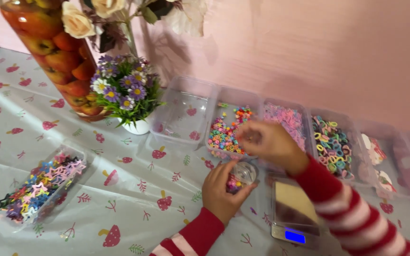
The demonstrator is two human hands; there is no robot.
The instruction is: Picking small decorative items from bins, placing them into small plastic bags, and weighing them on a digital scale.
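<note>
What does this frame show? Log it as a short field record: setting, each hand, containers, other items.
setting: table with a mushroom-print cloth, against a pink wall
left hand: holds a small clear cup with a few beads in it
right hand: raised over the tray of mixed colourful beads, fingers pinched; blurred
containers: empty clear tray; pink bead tray; tray of coloured rings; star-shape tray
other items: small scale with a lit blue display, flower pot, jar of fruit
</note>
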